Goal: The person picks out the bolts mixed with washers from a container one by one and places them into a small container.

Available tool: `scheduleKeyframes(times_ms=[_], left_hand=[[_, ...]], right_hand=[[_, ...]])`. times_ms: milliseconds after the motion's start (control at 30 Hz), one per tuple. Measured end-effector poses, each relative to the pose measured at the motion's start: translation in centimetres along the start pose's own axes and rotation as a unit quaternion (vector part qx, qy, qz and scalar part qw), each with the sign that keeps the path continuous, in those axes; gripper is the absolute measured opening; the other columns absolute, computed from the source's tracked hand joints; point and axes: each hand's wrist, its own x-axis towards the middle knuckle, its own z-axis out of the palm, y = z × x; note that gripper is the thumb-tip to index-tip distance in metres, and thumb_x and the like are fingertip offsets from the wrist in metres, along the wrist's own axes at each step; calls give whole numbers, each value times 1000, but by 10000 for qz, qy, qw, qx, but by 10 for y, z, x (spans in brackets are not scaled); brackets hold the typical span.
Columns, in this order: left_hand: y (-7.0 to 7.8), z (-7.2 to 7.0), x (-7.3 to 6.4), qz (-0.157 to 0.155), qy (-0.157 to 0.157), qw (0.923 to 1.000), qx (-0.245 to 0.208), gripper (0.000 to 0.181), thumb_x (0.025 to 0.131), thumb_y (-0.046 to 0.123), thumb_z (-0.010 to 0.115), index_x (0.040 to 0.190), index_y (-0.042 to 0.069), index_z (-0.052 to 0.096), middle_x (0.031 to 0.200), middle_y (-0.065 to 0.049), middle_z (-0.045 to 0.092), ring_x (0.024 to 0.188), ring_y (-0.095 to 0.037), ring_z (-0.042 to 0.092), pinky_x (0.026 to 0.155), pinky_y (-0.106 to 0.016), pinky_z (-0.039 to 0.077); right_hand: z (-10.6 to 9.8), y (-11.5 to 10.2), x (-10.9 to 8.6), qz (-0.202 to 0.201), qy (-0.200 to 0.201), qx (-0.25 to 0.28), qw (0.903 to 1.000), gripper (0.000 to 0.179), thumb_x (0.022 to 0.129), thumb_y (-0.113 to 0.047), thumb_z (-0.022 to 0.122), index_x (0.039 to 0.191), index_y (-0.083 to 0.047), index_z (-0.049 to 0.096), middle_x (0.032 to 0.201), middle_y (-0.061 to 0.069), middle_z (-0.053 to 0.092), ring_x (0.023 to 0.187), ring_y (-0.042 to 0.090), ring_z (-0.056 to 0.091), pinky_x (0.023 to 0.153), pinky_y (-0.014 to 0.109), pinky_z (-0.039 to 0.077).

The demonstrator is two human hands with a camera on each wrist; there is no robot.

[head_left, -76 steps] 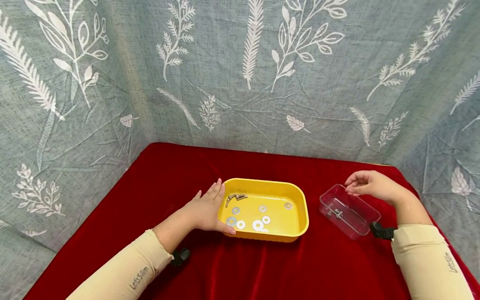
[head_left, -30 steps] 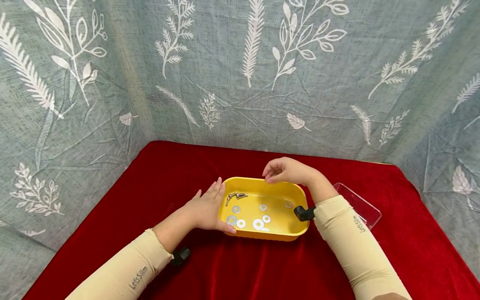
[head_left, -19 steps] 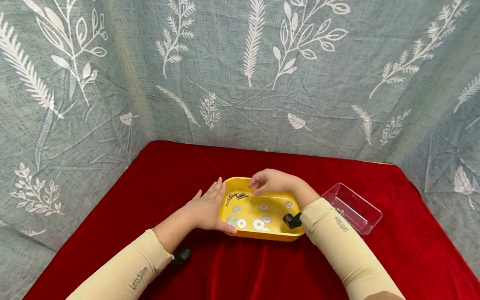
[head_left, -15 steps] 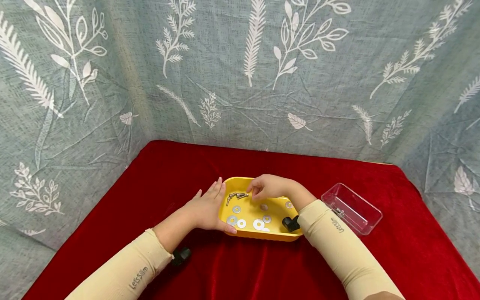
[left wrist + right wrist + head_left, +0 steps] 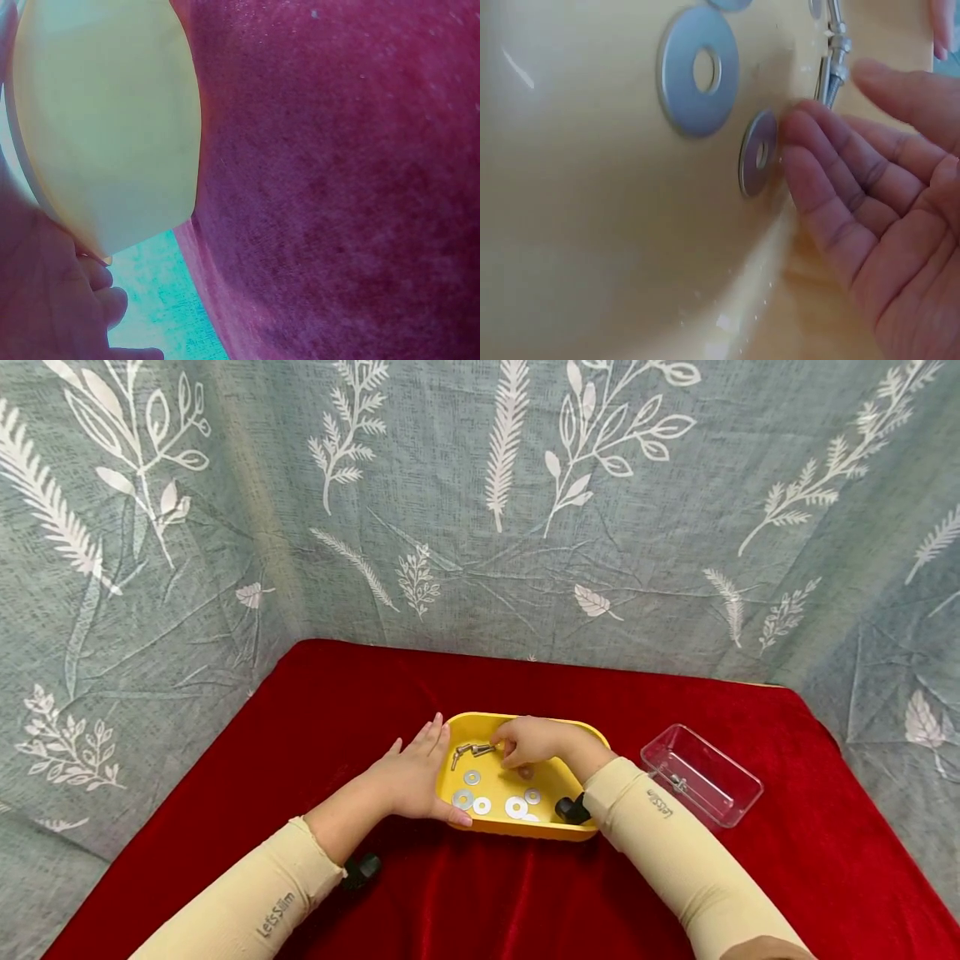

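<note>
A yellow tray (image 5: 517, 828) holds several flat metal washers (image 5: 515, 807) and a small cluster of metal screws (image 5: 480, 750) near its far left corner. My left hand (image 5: 408, 781) rests against the tray's left end, fingers straight, thumb over the near rim. In the left wrist view the tray's outer wall (image 5: 112, 127) stands beside that hand. My right hand (image 5: 531, 742) reaches down inside the tray, just right of the screws. In the right wrist view its fingers are loosely bent, thumb apart, close to the screws (image 5: 838, 52) and beside a washer (image 5: 757, 154); nothing is visibly held.
To the right of the tray stands a clear plastic box (image 5: 738, 810) with a few small metal parts (image 5: 677, 782) inside. Red cloth (image 5: 360, 693) covers the table, and a patterned grey-green curtain (image 5: 450, 527) hangs behind it.
My right hand has moved left from above the clear box to the yellow tray, then lowered inside it toward the screws. The left hand has stayed against the tray.
</note>
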Motion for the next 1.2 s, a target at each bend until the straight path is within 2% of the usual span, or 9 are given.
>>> scheduleKeyframes(times_ms=[200,567,700,833,1000,1200], left_hand=[[-1,0,0,34,51,10000,3,137,52,86,53,146,0,5,152,-17,-2,140,-27,5,105,-57,18],[0,-1,-2,27,25,10000,-16,136,53,86,53,146,0,4,152,-17,-3,140,-27,4,105,-56,17],[1,-1,-2,13,18,10000,-53,136,53,86,54,146,0,4,152,-16,-3,140,-26,4,105,-56,17],[1,-1,-2,12,-2,10000,-84,136,53,85,54,146,0,4,152,-16,-3,140,-26,4,105,-57,17],[0,-1,-1,11,-25,10000,-78,136,53,86,53,146,0,3,152,-16,-4,140,-26,3,105,-57,17],[-1,-1,0,-11,-41,10000,-41,137,52,87,52,146,1,1,152,-16,-5,140,-26,4,105,-56,17]], right_hand=[[2,-1,3,-15,-31,-131,9999,36,87,-6,60,122,-1,54,69,12,62,53,25,61,62,26,49],[4,-3,3,49,-38,42,10000,17,87,-6,61,103,-3,60,72,11,63,57,26,61,57,30,50],[5,-4,3,107,-37,173,9998,9,86,-5,62,94,-3,61,74,9,62,58,25,60,56,32,50],[8,-5,3,107,20,34,9999,3,85,-5,63,88,-4,61,70,4,58,56,23,58,55,31,49],[10,-6,4,98,18,-220,9997,3,85,-7,63,87,-5,62,70,1,56,55,21,57,54,29,49],[11,-6,4,36,-65,-58,10000,4,84,-5,64,85,-8,62,71,1,53,56,18,52,51,26,46]])
